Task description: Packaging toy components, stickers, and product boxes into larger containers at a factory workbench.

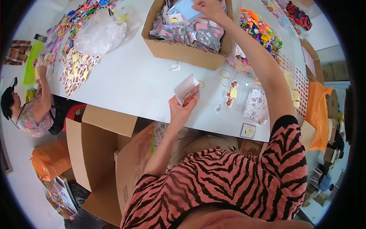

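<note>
My left hand (183, 110) grips a small paper bag (186, 90) upright over the table, its white mouth spread and a red printed side showing. My right hand (210, 9) reaches across to the far cardboard box (183, 54), its fingers closed at the edge of a light blue flat piece (186, 10). Whether the fingers hold that piece or something else is hidden. Many small grey and pink flat packets (207, 35) fill the box, with a yellow-figured card (174, 19) among them.
Right of the box lies a heap of colourful small toys (263, 34). Nearer are rubber bands (225, 78), a clear bag of white packets (256, 106) and a square card (248, 130). At left are a plastic bag (100, 36), a cardboard carton (95, 152) and a seated co-worker (30, 110).
</note>
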Motion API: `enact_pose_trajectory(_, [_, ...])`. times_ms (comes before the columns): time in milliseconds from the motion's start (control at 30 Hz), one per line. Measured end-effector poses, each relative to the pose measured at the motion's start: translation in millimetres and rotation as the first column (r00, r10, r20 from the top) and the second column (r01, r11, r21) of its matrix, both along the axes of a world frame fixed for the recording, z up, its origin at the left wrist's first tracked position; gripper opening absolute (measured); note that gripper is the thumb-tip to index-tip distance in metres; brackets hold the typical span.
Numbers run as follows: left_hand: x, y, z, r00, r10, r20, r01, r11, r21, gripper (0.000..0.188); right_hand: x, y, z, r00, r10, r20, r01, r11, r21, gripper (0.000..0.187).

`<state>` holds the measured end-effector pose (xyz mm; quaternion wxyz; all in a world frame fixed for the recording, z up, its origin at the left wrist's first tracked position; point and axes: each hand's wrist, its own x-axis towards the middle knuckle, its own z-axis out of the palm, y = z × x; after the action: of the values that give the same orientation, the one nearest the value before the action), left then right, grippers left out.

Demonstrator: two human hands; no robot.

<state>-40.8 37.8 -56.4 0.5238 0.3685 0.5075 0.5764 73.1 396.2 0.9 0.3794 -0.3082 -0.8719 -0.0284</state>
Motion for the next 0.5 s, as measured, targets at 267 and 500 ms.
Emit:
enact_pose_trajectory(267, [1,6,17,0.999,-0.052,0.013,0.050,0.993,0.107,0.027,43,-165,110,0.915,0.160,-0.370,-0.380,0.645,-0.663,0.015])
enact_pose_trajectory(500, [17,4,15,0.982,-0.124,-0.144,0.140,0.985,0.101,0.029,71,-244,124,0.861,0.498,0.102,-0.453,0.842,-0.293,0.014])
